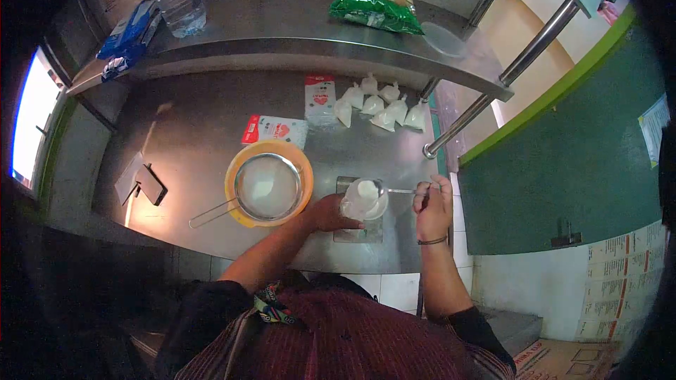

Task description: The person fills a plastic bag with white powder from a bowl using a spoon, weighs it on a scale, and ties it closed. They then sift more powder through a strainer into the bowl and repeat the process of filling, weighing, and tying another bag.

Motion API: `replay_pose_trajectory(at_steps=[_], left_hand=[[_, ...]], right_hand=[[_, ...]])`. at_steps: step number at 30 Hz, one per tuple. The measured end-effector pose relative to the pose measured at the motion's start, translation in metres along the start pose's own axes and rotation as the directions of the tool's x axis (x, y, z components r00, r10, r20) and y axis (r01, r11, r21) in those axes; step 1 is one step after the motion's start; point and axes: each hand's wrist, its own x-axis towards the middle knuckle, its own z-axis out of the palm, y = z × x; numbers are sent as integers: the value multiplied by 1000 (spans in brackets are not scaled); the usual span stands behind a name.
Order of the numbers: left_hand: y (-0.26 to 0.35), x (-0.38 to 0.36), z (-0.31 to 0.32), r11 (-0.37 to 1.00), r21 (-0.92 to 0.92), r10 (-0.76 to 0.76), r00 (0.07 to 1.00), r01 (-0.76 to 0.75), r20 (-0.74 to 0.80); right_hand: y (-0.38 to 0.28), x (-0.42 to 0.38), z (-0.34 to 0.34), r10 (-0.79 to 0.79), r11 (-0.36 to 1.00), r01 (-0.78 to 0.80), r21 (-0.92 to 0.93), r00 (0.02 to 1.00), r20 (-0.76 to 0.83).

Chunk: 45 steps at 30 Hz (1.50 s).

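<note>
My left hand (334, 212) is wrapped round the side of a round translucent container (373, 211) with white stuff inside. The container rests on a small flat device (358, 233), which looks like a kitchen scale. In my right hand (434, 205) is the thin handle of a metal spoon (394, 191). The bowl of that spoon, heaped with white powder (367, 188), is over the container's opening. Left of my left hand, a wire sieve (243, 186) lies across a yellow-orange bowl (308, 181), with white powder in it.
Several tied bags of white powder (373, 104) stand at the back right, beside two red-and-white packs (320, 95) (280, 129). A dark phone-like object (151, 184) lies at left. On the raised shelf (282, 21) are a water bottle (176, 0), blue pack (134, 32) and green bag (373, 7).
</note>
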Motion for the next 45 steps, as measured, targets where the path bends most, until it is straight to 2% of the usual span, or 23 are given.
replay_pose_trajectory(at_steps=[2,3,5,6,8,11,15,17,18,19,20,21,23,25,28,30,32,34,36,37,39,43,45], left_hand=[[3,1,1,999,-31,26,1000,-27,-2],[6,0,2,997,-63,49,999,-50,-9],[15,-4,3,998,-42,50,999,-51,-10],[18,-4,3,998,-19,53,999,-53,-13],[14,-3,6,996,-16,84,996,-84,-32],[1,-1,16,994,-15,103,993,-104,-66],[-5,-3,21,992,-58,101,983,-112,-155],[-6,-2,23,990,-25,130,976,-136,-175],[-6,-3,23,987,7,156,969,-158,-192],[-7,-5,23,988,7,155,969,-156,-193],[-7,-6,22,996,10,92,985,-91,-144],[-5,-7,20,1000,15,28,995,-27,-95],[0,-12,18,999,28,36,993,-33,-109],[6,-16,16,998,41,45,992,-40,-121],[5,-20,16,998,-63,2,998,-6,-57],[-4,-22,22,998,48,48,994,-44,-95],[-2,-29,25,999,31,16,995,-13,-96],[-3,-30,25,1000,13,-18,995,19,-102],[-3,-24,26,986,156,-51,996,63,-76],[-2,-24,26,986,153,-53,995,65,-79],[-1,-25,26,974,224,6,994,18,-109],[-9,-19,32,976,212,-30,992,57,-126],[-8,-21,32,992,125,48,989,-31,-138]], right_hand=[[-5,-10,7,-103,976,137,-169,976,193],[-9,-18,11,-104,976,138,-170,976,192],[-15,-33,16,-98,902,258,-345,902,419],[-17,-37,14,-99,902,259,-345,903,419],[-21,-42,12,-248,711,569,-412,752,611],[-26,-43,9,-188,667,584,-462,732,654],[-21,-48,3,-153,623,609,-491,711,687],[-9,-49,-3,-326,672,603,-430,762,559],[-7,-50,-2,-325,673,603,-429,762,561],[-5,-50,-1,-389,728,563,-392,810,440],[-4,-50,-1,-436,777,526,-347,846,307],[-2,-49,-2,-435,777,525,-347,846,307],[3,-44,-6,-498,825,514,-235,858,126],[8,-41,-10,-475,850,483,-211,875,91],[17,-39,-12,-402,892,401,-211,915,41],[29,-38,-15,-355,907,349,-236,935,18],[49,-36,-23,-332,872,361,-331,932,143],[63,-35,-28,-322,873,370,-319,927,194],[72,-35,-32,-366,632,550,-546,833,415],[74,-36,-33,-363,633,550,-545,832,419],[77,-37,-35,-229,578,530,-620,835,501],[80,-40,-28,-254,553,592,-586,790,559],[74,-46,-24,-150,645,483,-593,840,521]])
